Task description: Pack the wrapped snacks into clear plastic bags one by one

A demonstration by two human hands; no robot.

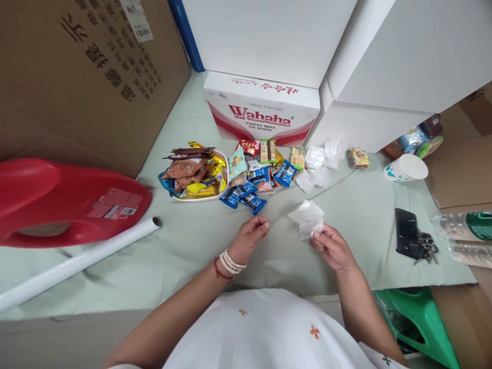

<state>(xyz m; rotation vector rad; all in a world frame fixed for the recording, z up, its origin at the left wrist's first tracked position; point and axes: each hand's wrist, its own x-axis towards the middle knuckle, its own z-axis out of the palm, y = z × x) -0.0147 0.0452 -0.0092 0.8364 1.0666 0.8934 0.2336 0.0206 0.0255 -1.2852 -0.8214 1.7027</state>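
My right hand (332, 246) pinches a small clear plastic bag (307, 218) by its lower corner, above the table. My left hand (251, 238), with a beaded bracelet on the wrist, is closed with thumb and fingertips together. Whatever is between those fingers, if anything, is too small to make out. Just beyond it lie blue snack packets (253, 202), part of a loose pile of wrapped snacks. A white basket (225, 190) left of the pile is heaped with brown and yellow packets (190, 171). More clear plastic bags (315, 177) lie crumpled right of the pile.
A Wahaba-style carton (265, 115) printed "Wahaha" stands behind the snacks. On the right are a paper cup (405, 168), a phone (406, 233), keys (426, 246) and bottles (457, 225). A red jug (96, 189) and white tube (84, 259) lie left.
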